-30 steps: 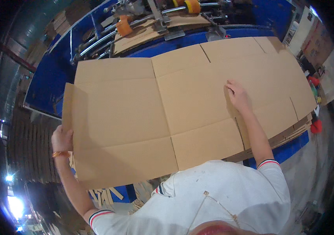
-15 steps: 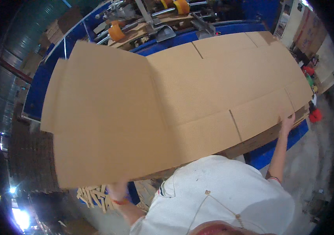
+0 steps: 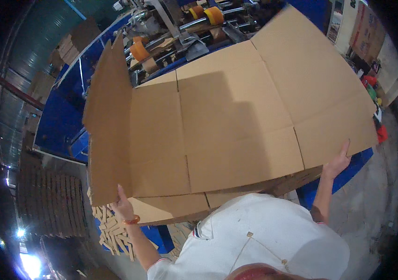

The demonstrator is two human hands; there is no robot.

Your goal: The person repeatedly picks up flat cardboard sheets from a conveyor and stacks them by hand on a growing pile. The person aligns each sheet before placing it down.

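Note:
A large flat brown cardboard box blank (image 3: 236, 116) with creases and flap slots is lifted in front of me. Its left panel (image 3: 108, 126) is folded upright along a crease. My left hand (image 3: 123, 205) grips the lower edge of that raised panel; an orange band sits on the wrist. My right hand (image 3: 338, 161) holds the sheet's lower right edge from beneath. A stack of more cardboard blanks (image 3: 255, 189) lies under the lifted sheet.
A blue machine (image 3: 63, 116) with metal rollers and orange wheels (image 3: 215, 14) stands behind the sheet. Cardboard strips (image 3: 110, 231) lie on the floor at lower left. Stacked cardboard (image 3: 49, 200) fills the left side. Red items (image 3: 378, 130) sit at right.
The sheet, flat on the stack a second ago, is now lifted. My hands moved to its lower edges, and the left panel has swung upright.

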